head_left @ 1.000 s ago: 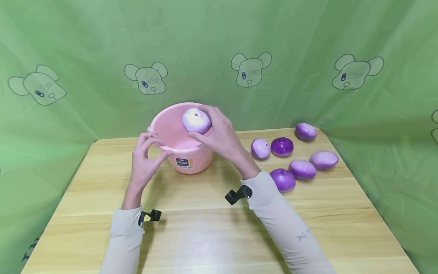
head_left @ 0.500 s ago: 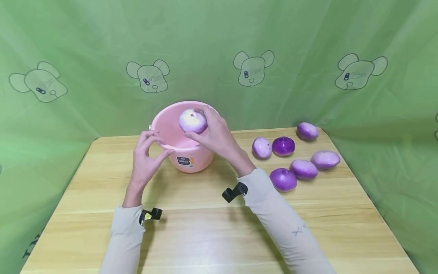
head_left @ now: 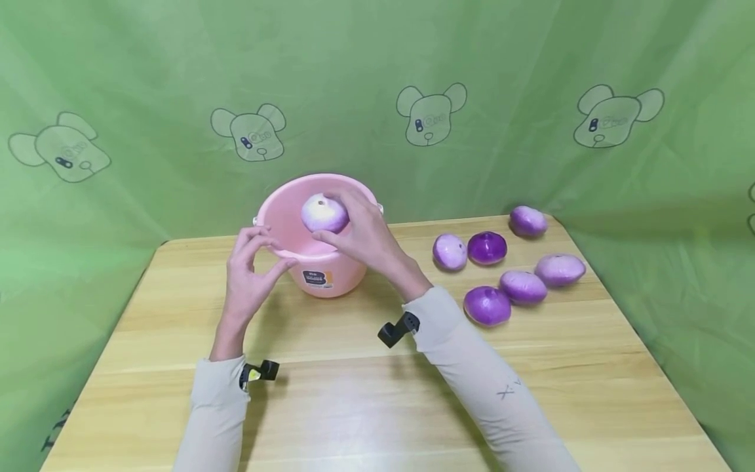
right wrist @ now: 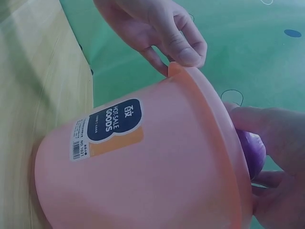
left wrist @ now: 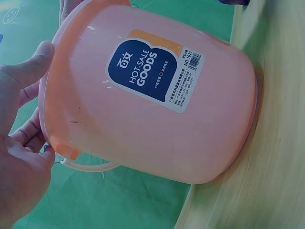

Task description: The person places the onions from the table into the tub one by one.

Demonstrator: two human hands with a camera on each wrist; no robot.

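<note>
The left hand (head_left: pixel 248 278) pinches the pink bucket (head_left: pixel 348 275) near seven o'clock, likely steadying it, while the right hand (head_left: pixel 367 239) clamps its fingers round an onion (head_left: pixel 320 215) at the mouth (head_left: pixel 283 216).

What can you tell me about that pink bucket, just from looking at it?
The pink bucket is smooth, looks like plastic, and stands upright on the wooden table. It is round, wider at the rim than at the base. Its label reads "HOT-SALE GOODS" and "NO.1021"; a pale handle hangs lowered. The left hand pinches the rim, while the right hand holds an onion in its mouth. Part of the inside is hidden.
</note>
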